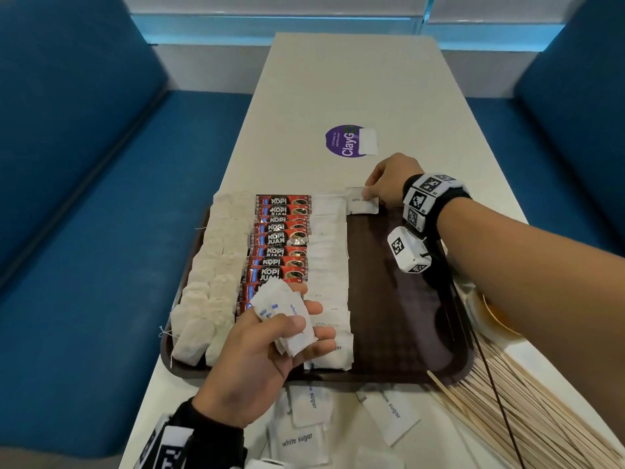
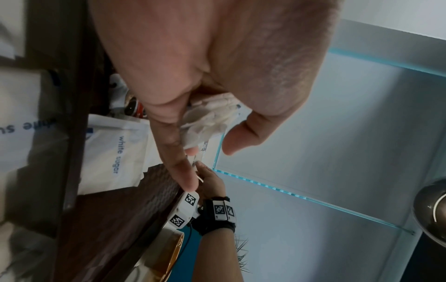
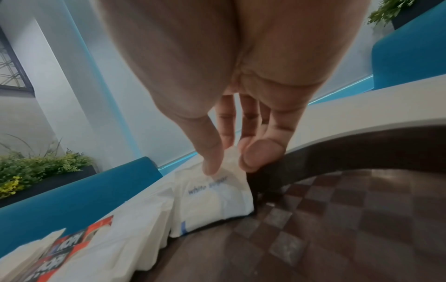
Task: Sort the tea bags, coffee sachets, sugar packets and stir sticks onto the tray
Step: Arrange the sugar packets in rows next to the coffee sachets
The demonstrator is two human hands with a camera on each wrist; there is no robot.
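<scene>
Sugar packets (image 1: pixel 297 438) lie loose on the counter (image 1: pixel 338 89) at the bottom of the head view, just below the tray (image 1: pixel 399 299). Above them the left hand (image 1: pixel 267 360) has its grip curled round a bunch of packets (image 1: pixel 287 319), thumb on top. Risk: that fan looks loose, and one could slip out onto the coffee sachets (image 1: pixel 280 238) or tea bags (image 1: pixel 209 286) beside it. Upper right of centre, the right hand (image 1: pixel 394 182) pinches one sugar packet (image 1: pixel 363 202) at the tray's far edge, starting a second column. Set too far out, it may hang over the rim. Stir sticks (image 1: pixel 527 401) wait at lower right, off the tray.

Left wrist view: fingers (image 2: pixel 169 137) close on the crumpled bunch (image 2: pixel 210 118) at centre.

Right wrist view: thumb (image 3: pixel 213 152) and fingertips touch the top edge of the sugar packet (image 3: pixel 212 198) at centre, grip nearly closed; it lies on the tray (image 3: pixel 337 219), touching the row on its left.
</scene>
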